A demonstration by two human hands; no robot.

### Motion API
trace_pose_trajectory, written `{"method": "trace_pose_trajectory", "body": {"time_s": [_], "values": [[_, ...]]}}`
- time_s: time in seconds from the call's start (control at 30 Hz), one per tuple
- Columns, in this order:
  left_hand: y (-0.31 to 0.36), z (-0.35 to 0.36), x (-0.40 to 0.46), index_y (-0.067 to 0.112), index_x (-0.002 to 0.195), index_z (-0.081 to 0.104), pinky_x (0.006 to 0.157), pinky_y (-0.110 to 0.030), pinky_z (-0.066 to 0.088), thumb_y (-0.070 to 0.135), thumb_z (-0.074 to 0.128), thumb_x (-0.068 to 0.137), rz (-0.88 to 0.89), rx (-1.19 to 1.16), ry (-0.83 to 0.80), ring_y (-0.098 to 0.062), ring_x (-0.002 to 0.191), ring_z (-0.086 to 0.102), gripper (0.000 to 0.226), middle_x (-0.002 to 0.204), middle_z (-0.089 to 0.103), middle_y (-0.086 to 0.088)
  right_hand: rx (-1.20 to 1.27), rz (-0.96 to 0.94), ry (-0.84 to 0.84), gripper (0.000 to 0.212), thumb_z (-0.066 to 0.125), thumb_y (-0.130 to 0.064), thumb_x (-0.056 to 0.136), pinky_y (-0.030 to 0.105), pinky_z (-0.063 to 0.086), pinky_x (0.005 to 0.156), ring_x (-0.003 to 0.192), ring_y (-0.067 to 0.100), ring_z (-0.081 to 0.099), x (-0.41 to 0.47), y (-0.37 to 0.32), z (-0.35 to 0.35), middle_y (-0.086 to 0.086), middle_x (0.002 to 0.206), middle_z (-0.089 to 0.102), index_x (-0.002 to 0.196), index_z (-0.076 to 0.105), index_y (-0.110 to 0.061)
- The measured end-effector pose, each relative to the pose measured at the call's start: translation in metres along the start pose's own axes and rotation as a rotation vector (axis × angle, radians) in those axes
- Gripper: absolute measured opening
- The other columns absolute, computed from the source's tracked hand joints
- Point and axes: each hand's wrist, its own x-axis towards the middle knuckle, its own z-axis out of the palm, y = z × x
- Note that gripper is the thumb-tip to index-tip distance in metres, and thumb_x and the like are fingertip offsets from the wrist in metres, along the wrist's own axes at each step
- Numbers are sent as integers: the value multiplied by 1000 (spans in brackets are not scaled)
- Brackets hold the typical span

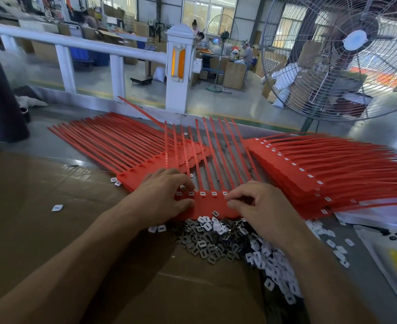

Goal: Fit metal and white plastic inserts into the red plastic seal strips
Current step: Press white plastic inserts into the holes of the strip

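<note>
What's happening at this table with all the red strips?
A person is fitting small inserts into a red seal strip lying on the table. The left hand and the right hand both rest their fingertips on it. Several sockets already show white. A pile of loose inserts lies just in front; stacks of strips sit either side.

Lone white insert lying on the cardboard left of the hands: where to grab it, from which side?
Likely best pinched from straight above across its two opposite edges. The white insert lies flat on the cardboard, apart from the pile of inserts, so its sides are free all round; a small flat piece offers no other hold. The left hand is nearer.
</note>
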Motion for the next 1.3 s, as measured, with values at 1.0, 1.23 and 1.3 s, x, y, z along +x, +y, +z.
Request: {"method": "trace_pose_trajectory", "body": {"time_s": [1.0,1.23,1.3], "values": [[-3,2,1,39,128,57,111,-39,31,67,59,86,26,38,32,-4,122,32,50,129,51,20,191,-18,18,13,75,-25,94,10,46,64,76,-2,65,-2,-2,3,-21,84,69,87,69,-34],[-1,1,0,41,131,54,99,-31,23,82,51,70,14,-6,-15,4,113,23,74,120,43,25,279,48,97,18,76,-19,94,16,48,76,86,-4,67,0,3,5,-22,90,71,96,74,-37],[0,0,0,41,133,53,100,-31,23,86,46,62,11,-12,-35,3,113,23,84,123,43,24,283,48,95,20,76,-18,93,15,48,76,87,-5,66,1,3,6,-24,91,70,97,74,-38]]}}
